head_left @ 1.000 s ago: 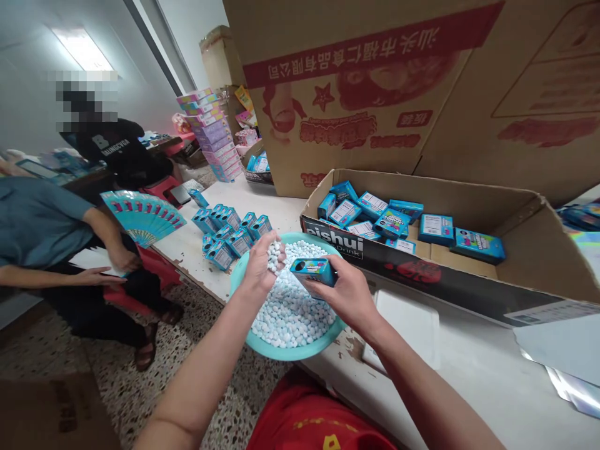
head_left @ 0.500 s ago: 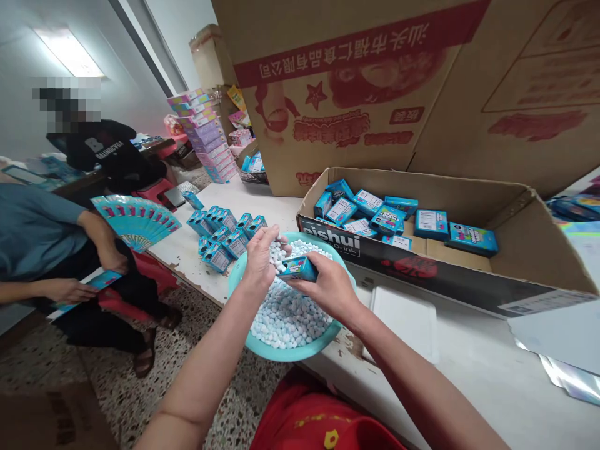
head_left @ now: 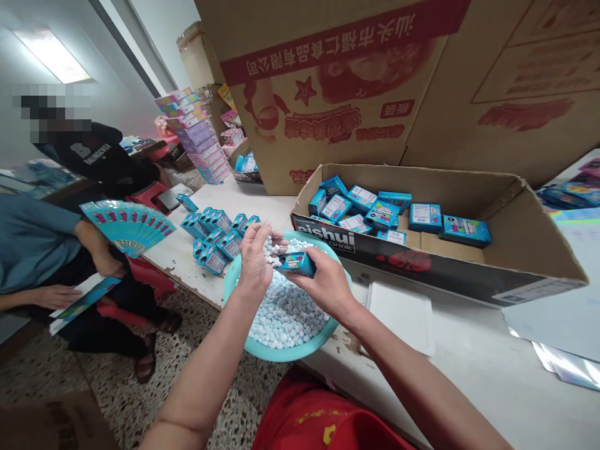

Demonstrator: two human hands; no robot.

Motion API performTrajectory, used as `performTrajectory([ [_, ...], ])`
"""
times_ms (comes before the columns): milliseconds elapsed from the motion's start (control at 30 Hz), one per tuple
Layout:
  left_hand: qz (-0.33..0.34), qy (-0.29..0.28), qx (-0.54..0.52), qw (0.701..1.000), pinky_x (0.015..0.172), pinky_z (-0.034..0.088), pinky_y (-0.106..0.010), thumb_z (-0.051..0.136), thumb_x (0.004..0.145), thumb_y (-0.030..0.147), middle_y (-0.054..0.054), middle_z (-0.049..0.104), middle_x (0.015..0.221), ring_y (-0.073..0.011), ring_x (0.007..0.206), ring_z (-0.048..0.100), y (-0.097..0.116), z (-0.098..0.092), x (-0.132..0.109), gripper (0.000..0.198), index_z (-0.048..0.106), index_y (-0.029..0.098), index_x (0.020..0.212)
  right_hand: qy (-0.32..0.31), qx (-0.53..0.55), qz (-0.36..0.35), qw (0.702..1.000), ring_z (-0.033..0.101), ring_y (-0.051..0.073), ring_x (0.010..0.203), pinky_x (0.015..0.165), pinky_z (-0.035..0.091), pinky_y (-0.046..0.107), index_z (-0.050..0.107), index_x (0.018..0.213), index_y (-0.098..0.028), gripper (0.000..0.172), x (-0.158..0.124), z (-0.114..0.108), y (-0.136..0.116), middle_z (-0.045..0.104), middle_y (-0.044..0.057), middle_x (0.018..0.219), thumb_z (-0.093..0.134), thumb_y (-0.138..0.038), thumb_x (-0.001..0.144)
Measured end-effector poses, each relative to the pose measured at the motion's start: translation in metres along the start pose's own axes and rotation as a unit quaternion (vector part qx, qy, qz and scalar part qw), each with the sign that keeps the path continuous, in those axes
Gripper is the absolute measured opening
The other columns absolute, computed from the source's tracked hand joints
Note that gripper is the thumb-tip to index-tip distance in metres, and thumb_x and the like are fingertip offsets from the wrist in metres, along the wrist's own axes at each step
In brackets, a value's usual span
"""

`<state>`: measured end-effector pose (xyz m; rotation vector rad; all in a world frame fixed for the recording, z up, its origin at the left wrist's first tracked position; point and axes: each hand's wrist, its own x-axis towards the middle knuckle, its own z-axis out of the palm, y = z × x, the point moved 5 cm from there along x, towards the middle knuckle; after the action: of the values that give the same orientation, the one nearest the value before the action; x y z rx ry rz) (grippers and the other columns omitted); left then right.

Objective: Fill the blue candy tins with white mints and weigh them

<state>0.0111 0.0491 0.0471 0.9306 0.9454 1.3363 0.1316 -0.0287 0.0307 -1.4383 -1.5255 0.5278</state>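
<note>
A turquoise basin (head_left: pixel 281 354) on the table edge holds many small white and pale blue candies (head_left: pixel 290 312). Over it, my right hand (head_left: pixel 325 278) grips a small blue candy box (head_left: pixel 299 264), tilted with its end towards my left hand (head_left: pixel 256 257). That left hand is cupped around a handful of white candies (head_left: pixel 270 251), right against the end of the box. Whether the box has candies inside is hidden. Left of the basin, several blue boxes (head_left: pixel 218 240) stand grouped on the table.
A long cardboard tray (head_left: pixel 450 259) with several blue boxes lies behind the basin, before a big carton (head_left: pixel 337 94). A white lid (head_left: pixel 400 317) rests to the right. At left sits a co-worker (head_left: pixel 37 250) beside fanned blue cards (head_left: pixel 129 226); another person (head_left: pixel 98 150) is farther back.
The view has shifted slightly, so most things sit a little further left. My left fingers have opened somewhat around the candies. The co-worker's flat blue card has tilted and shows more.
</note>
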Motion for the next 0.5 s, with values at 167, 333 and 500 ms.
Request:
performTrajectory([
  [167,-0.002,-0.026,0.021,0.999,0.046,0.046,-0.021,0.078,0.060,0.037,0.004,0.059,0.064,-0.0095,0.048,0.055,-0.002,0.004,0.001,0.036,0.051,0.018,0.075,-0.016,-0.017,0.007,1.000,0.059,0.021,0.082,0.069,0.039,0.029,0.060,0.091,-0.021,0.024,-0.001,0.002,0.000,0.064,0.002,0.090,0.076,-0.021,0.073],
  [333,0.000,-0.038,0.016,0.999,0.042,0.040,-0.018,0.077,0.063,0.038,0.006,0.054,0.054,-0.0080,0.042,0.049,0.000,0.008,-0.001,0.037,0.049,0.019,0.079,-0.026,-0.037,0.031,0.999,0.058,0.020,0.080,0.066,0.037,0.028,0.060,0.091,-0.021,0.025,-0.003,0.001,-0.002,0.064,0.001,0.089,0.077,-0.024,0.072],
  [500,0.006,-0.024,0.004,1.000,0.049,0.047,-0.022,0.077,0.062,0.041,0.004,0.060,0.062,-0.0099,0.048,0.055,0.003,0.012,-0.002,0.040,0.049,0.019,0.081,-0.004,-0.040,0.019,0.999,0.058,0.020,0.082,0.068,0.038,0.028,0.060,0.090,-0.022,0.025,-0.003,-0.003,-0.005,0.064,0.001,0.090,0.077,-0.024,0.071],
])
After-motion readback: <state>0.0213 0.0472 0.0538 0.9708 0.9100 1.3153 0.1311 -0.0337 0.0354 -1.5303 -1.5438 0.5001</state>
